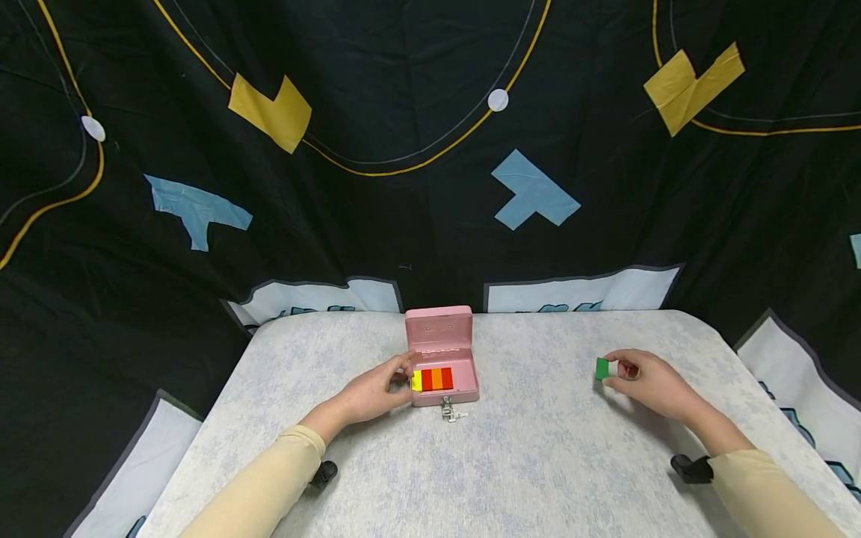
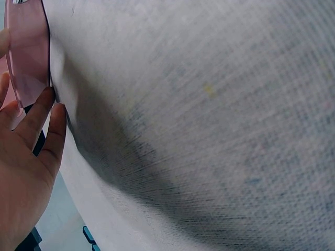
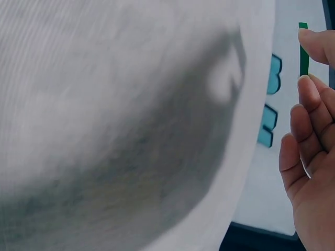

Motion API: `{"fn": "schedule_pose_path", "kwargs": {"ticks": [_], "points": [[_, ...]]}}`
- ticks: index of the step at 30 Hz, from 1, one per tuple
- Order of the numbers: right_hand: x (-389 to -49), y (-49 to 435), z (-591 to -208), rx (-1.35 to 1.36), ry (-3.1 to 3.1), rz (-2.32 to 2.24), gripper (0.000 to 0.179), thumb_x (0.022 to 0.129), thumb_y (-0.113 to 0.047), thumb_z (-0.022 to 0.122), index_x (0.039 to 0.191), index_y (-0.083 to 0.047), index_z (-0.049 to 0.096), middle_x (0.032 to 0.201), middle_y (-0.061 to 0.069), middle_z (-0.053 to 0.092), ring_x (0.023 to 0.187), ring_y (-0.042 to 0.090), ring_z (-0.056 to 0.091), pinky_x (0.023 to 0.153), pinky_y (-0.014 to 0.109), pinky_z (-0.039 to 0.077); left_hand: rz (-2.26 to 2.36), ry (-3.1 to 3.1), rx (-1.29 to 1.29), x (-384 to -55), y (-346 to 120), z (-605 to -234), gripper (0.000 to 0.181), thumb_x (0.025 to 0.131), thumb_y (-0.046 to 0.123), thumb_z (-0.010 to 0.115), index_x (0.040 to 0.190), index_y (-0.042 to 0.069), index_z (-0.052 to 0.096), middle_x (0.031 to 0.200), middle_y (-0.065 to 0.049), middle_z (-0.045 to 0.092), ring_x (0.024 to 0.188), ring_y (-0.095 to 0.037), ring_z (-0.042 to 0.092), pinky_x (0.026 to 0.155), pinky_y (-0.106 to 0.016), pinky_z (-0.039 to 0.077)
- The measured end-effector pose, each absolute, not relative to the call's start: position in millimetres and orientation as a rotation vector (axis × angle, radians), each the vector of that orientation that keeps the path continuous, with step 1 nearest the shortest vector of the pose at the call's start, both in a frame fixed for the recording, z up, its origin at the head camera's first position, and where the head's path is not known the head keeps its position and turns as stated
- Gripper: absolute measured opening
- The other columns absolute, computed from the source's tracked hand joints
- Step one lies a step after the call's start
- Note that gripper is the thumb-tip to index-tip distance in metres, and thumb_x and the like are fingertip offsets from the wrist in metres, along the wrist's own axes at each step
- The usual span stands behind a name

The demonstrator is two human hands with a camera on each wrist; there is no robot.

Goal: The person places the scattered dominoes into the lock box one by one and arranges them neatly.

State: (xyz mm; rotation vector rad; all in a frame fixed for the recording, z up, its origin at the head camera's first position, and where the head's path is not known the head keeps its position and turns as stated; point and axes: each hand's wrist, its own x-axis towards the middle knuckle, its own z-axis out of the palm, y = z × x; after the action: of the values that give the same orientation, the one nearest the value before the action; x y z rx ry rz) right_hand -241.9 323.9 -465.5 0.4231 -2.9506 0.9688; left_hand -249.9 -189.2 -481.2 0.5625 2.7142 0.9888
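A small pink cash box (image 1: 466,383) stands on the table with its lid up. Inside it is a row of red and orange blocks (image 1: 437,379), with a yellow block (image 1: 417,382) at the left end. My left hand (image 1: 377,388) is at the box's left side, thumb and forefinger around the yellow block's end. In the left wrist view its other fingers (image 2: 39,112) lie by the box's corner; the yellow block is out of that view. Off to the right, my right hand (image 1: 649,382) pinches a green block (image 1: 602,368) above the table, between thumb and fingertip.
A lock with keys (image 1: 452,411) hangs at the box's front. The pale patterned table (image 1: 531,448) stretches between my hands. Behind it hangs a black cloth (image 1: 403,224) with tape pieces.
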Motion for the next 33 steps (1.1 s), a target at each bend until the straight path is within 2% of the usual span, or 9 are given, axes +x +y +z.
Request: {"fn": "schedule_pose_path", "kwargs": {"ticks": [15,21,27,33], "points": [[-242.3,294.7,-455.5,0.569,-2.908,0.921,0.038,0.093,-0.025,0.077,0.124,-0.008,0.068,0.085,-0.004,0.056,0.087,0.019,0.051,0.072,0.033,0.042,0.982,2.712,0.559,-249.2,-189.7,-480.4,0.031,0.095,0.037,0.072,0.111,0.018,0.053,0.165,0.003,0.033,0.127,-0.020,0.058,0.106,-0.049,0.045],[-240.4,283.1,-448.5,0.602,-2.900,0.901,0.038,0.092,-0.026,0.077,0.125,-0.009,0.068,0.086,-0.006,0.055,0.089,0.019,0.051,0.073,0.034,0.041,0.982,2.719,0.554,-249.1,-189.7,-480.2,0.031,0.094,0.038,0.072,0.111,0.020,0.054,0.165,0.004,0.034,0.128,-0.020,0.058,0.106,-0.048,0.045],[-238.0,274.1,-443.0,0.635,-2.885,0.910,0.037,0.093,-0.028,0.077,0.125,-0.011,0.069,0.087,-0.006,0.055,0.090,0.019,0.051,0.075,0.034,0.041,0.991,2.715,0.569,-248.9,-189.9,-480.8,0.032,0.095,0.036,0.072,0.111,0.017,0.053,0.165,0.004,0.033,0.127,-0.019,0.058,0.105,-0.047,0.045],[-237.3,267.6,-442.0,0.652,-2.880,0.905,0.037,0.092,-0.029,0.078,0.124,-0.012,0.069,0.088,-0.007,0.055,0.090,0.017,0.050,0.076,0.035,0.042,0.983,2.722,0.565,-249.0,-189.2,-480.5,0.032,0.094,0.039,0.072,0.110,0.018,0.053,0.164,0.003,0.034,0.127,-0.019,0.058,0.106,-0.048,0.045]]}}
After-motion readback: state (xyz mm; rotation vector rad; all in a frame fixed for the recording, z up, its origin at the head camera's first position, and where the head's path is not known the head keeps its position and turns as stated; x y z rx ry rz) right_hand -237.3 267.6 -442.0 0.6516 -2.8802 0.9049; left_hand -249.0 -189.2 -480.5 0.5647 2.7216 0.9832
